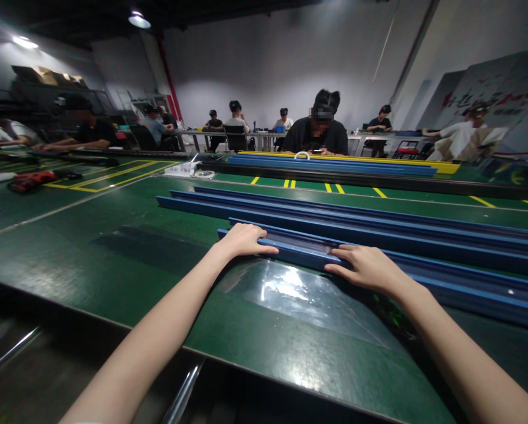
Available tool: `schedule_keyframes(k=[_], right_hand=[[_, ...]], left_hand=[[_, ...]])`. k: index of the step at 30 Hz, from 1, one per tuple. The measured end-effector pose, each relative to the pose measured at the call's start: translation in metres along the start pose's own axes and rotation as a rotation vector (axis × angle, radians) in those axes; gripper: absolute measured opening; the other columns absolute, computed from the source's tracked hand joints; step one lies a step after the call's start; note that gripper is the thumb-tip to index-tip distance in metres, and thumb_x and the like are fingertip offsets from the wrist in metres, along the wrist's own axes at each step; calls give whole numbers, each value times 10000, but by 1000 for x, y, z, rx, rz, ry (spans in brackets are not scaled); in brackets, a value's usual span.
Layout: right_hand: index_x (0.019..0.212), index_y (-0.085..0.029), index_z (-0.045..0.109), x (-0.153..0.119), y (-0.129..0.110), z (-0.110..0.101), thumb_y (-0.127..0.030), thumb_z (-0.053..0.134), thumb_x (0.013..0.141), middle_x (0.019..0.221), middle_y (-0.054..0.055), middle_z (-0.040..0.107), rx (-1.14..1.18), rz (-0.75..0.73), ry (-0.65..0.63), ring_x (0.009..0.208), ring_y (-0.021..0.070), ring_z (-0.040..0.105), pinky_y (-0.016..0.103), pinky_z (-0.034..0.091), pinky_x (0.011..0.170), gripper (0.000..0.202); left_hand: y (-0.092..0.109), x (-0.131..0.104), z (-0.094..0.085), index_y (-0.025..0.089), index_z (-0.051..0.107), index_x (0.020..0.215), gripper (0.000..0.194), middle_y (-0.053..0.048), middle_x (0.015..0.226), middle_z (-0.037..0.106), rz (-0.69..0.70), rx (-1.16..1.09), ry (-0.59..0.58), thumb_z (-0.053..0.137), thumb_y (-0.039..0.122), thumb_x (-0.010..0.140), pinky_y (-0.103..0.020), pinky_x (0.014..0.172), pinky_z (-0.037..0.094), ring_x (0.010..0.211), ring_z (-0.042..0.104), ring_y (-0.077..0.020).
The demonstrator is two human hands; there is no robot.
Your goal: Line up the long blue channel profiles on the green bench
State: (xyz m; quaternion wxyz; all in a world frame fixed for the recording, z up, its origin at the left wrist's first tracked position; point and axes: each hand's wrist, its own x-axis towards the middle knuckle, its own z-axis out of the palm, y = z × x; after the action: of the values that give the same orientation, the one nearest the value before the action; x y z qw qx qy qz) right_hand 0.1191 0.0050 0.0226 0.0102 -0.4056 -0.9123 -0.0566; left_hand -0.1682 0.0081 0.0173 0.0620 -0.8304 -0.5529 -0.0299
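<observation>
A long blue channel rail [299, 254] lies on the green table [126, 282] in front of me and runs off to the right. Near its left end, my left hand [243, 238] grips it, fingers inside the channel and thumb along the near wall. Farther right, my right hand [365, 265] holds the same rail in a similar way, fingertips over the near edge. Just behind lies another long blue rail [316, 219], roughly parallel. Clear plastic sheet [290, 294] lies on the table between my arms, shining under the lamps.
Across the table lie more blue rails [334, 164], a yellow rail [444, 168] and a black rail [378, 179]. A red power tool [32, 179] rests at the left. Several people sit beyond, one person [316, 126] directly opposite. The table's near edge [126, 327] runs below my arms.
</observation>
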Motion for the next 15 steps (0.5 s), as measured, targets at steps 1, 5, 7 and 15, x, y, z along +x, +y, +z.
schedule_keyframes(k=[1, 5, 7, 15], right_hand=[[1069, -201, 567, 1, -1, 0, -557, 234, 825, 1017, 92, 608, 2, -6, -3, 847, 222, 594, 287, 415, 649, 545], [1059, -186, 564, 11, -8, -2, -532, 279, 823, 980, 93, 615, 24, -50, -18, 823, 221, 594, 286, 410, 639, 506], [1032, -176, 572, 17, -14, -5, -513, 299, 824, 963, 94, 614, 52, -68, -23, 811, 213, 591, 280, 404, 640, 481], [884, -181, 598, 36, -31, -15, -464, 329, 828, 886, 69, 614, 154, -106, -57, 753, 170, 573, 239, 370, 613, 394]], left_hand=[[0, 0, 0, 193, 574, 720, 669, -47, 762, 638, 1, 0, 1, 239, 770, 672, -241, 562, 342, 732, 588, -217], [-1, 1, 0, 193, 569, 712, 674, -46, 753, 636, 0, 1, -2, 239, 778, 662, -242, 552, 336, 725, 588, -218], [-1, 1, 0, 195, 562, 709, 672, -40, 746, 635, 1, -8, -7, 240, 783, 657, -242, 539, 328, 717, 586, -219], [-2, -2, -11, 201, 558, 727, 613, -26, 763, 632, 0, -101, -70, 355, 770, 624, -226, 521, 316, 720, 577, -206]])
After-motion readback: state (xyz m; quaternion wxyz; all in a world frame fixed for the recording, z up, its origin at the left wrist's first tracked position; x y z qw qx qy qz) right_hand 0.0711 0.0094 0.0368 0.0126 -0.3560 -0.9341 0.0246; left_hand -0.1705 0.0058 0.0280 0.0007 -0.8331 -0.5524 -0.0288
